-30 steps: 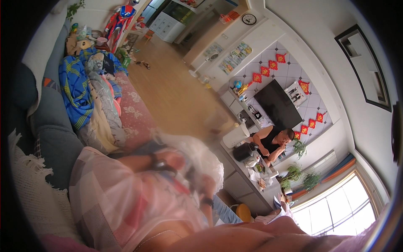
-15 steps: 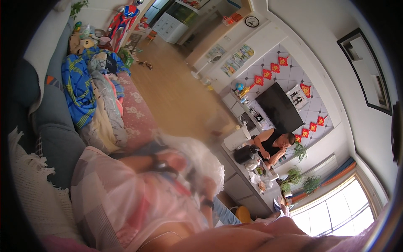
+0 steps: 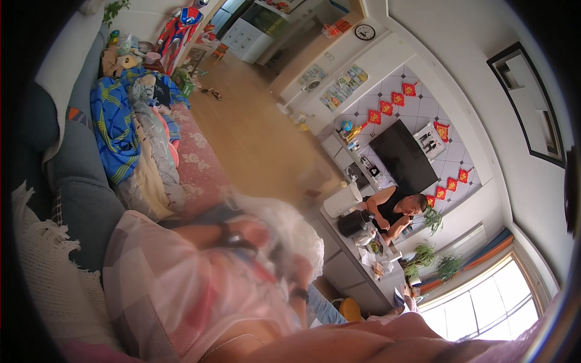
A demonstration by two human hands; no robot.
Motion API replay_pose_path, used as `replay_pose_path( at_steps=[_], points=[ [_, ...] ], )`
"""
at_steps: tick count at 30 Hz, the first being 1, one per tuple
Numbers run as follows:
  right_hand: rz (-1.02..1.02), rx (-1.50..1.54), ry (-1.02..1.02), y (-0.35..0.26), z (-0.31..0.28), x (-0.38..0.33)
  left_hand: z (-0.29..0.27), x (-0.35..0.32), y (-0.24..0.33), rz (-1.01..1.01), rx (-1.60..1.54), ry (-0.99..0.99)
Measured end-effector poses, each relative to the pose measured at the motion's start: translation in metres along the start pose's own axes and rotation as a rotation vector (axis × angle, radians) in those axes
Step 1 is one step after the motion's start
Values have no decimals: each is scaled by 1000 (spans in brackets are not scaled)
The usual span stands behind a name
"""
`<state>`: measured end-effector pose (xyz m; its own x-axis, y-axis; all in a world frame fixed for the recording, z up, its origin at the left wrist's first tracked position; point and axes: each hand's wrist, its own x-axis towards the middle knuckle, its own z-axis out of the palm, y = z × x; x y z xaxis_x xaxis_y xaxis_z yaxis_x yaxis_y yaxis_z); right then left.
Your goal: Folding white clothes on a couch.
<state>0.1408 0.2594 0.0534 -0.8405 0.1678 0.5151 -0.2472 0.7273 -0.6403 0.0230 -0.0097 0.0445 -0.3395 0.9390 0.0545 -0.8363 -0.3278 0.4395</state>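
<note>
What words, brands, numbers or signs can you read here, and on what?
Red wall hangings: gold markings, which I won't copy out.
Round wall clock: dial marks, too small to read.
Wall posters: any print is too small.
Pale plastic bundle: too blurred to tell.

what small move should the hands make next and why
Perhaps ease the left hand and right hand slightly apart to spread the white plastic bag: it looks crumpled, and both hands are near it, though blur hides their grip.
</note>
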Motion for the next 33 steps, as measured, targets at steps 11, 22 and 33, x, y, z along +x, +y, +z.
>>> replay_pose_path(
  at_steps=[11,22,33],
  points=[
    [-13,2,-27,-2,-4,0,2,3,-1,-14,5,-14],
    [-28,31,-31,6,-1,0,2,4,1,-28,4,-33],
    [123,131,-18,-17,0,-3,0,0,-2,-42,-1,-50]
  ],
)
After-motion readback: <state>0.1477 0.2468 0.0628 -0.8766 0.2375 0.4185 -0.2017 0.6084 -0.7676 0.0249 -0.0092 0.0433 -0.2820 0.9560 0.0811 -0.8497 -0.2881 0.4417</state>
